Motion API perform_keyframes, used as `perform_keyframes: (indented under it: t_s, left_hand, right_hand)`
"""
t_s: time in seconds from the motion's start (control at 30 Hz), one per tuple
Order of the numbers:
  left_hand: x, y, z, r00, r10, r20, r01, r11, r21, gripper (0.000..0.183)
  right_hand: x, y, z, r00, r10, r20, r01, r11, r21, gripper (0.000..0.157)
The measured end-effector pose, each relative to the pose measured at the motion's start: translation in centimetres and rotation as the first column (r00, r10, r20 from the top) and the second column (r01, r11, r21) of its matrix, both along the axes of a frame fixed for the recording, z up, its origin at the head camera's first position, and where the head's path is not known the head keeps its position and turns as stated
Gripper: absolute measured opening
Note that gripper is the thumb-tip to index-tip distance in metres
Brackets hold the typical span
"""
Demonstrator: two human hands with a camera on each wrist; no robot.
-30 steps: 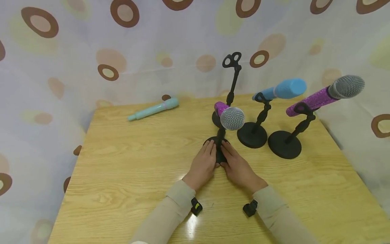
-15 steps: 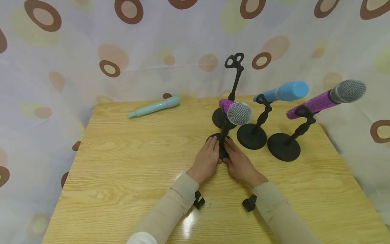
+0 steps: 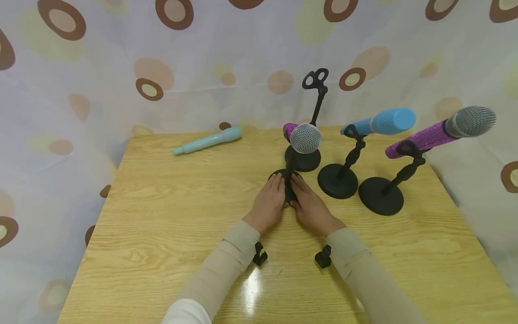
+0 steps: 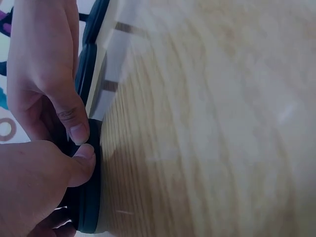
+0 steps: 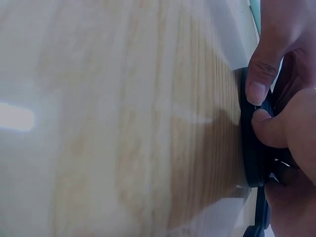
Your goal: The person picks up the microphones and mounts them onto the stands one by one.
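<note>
Both hands hold the round black base of a microphone stand (image 3: pixel 289 194) near the middle of the table. My left hand (image 3: pixel 267 202) grips the base's left side and my right hand (image 3: pixel 313 209) its right side, with fingers over the top. In the left wrist view the thumbs meet at the edge of the base (image 4: pixel 90 197). A purple microphone (image 3: pixel 305 139) with a silver mesh head sits in this stand's clip, its head toward me. The fingers' undersides are hidden in the head view.
Close behind is a stand (image 3: pixel 302 163) with a bare clip. To the right, one stand (image 3: pixel 337 181) bears a blue microphone (image 3: pixel 391 121) and another (image 3: pixel 381 196) a purple one (image 3: pixel 433 133). A mint-green microphone (image 3: pixel 208 141) lies at the back left, before a patterned curtain (image 3: pixel 251 108).
Both hands and the held stand have moved back across the table and a little left, nearer the bare-clip stand. The head view has shifted slightly; the other stands stay put.
</note>
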State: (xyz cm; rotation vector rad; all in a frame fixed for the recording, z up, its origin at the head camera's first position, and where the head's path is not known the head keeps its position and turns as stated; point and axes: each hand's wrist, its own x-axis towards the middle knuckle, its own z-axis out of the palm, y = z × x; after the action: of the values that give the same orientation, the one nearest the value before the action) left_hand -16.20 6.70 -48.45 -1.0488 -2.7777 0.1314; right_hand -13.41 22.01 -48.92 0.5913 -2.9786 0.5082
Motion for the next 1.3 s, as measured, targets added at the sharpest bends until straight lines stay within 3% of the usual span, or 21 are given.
perform_keyframes:
  t_s: [0.3,0.5,0.67,0.97,1.3]
  left_hand:
    - [-2.0,-1.3,0.1,0.997,0.042,0.062,-0.042,0.999,-0.001,0.063]
    - [-3.2,-2.0,0.3,0.997,0.067,0.032,-0.067,0.998,-0.015,0.06]
    - [-3.9,-2.4,0.2,0.992,0.121,0.047,-0.12,0.993,-0.012,0.056]
    - [-5.6,-3.1,0.0,0.987,0.151,-0.06,-0.153,0.987,-0.039,0.045]
    - [-7.1,-2.9,-0.3,0.982,0.191,-0.007,-0.191,0.979,-0.073,0.043]
  right_hand:
    - [-2.6,-1.6,0.0,1.0,0.005,0.031,-0.006,1.0,0.008,0.055]
    - [-4.1,-2.4,0.0,0.999,0.014,0.03,-0.014,1.0,0.014,0.054]
    - [-5.4,-2.9,0.1,0.999,0.017,0.042,-0.018,1.0,0.018,0.055]
    - [-7.4,-3.9,1.0,0.998,0.049,0.043,-0.051,0.998,0.038,0.055]
    - [-9.0,-4.0,1.2,0.994,0.038,0.098,-0.042,0.999,0.031,0.056]
